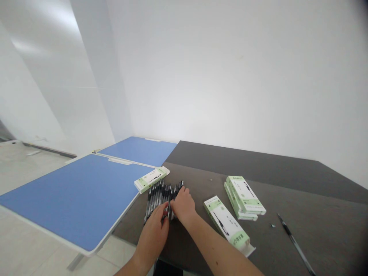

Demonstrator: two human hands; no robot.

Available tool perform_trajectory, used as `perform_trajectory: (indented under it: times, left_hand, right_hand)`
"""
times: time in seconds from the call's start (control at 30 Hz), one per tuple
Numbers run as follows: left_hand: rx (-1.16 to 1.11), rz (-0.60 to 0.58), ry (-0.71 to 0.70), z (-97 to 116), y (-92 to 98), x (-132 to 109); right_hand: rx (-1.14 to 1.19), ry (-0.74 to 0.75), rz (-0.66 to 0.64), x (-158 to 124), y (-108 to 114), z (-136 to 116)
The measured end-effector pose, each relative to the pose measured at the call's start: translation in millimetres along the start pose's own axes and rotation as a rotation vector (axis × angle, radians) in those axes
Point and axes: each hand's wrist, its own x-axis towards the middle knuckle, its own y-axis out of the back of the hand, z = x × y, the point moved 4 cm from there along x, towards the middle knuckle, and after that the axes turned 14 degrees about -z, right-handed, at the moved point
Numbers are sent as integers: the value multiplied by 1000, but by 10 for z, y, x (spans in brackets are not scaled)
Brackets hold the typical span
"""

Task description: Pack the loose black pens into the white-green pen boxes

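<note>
A row of black gel pens [155, 196] lies side by side on the dark table, tips pointing away from me. My left hand [155, 225] is curled over the near end of the row, its thumb and fingers closed round pens. Right beside it, my right hand [183, 204] grips pens at the right end of the row with bent fingers. Both palms hide part of the row. Just behind the pens, a green-and-white pen box [151, 179] with an open flap overhangs the table's left edge.
Right of my arms lies another pen box [227, 222], its near flap open. Beyond it are stacked pen boxes [247, 195]. A single pen [296, 245] and a small scrap [272, 225] lie farther right on the dark table [201, 172]. Blue tables [80, 199] adjoin at left.
</note>
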Motion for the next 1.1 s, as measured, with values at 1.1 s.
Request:
perform_trajectory:
  times: [1.1]
  left_hand:
    - [-1115,-543,70,1055,-298,15]
  right_hand:
    - [1487,446,-287,-1227,12,879]
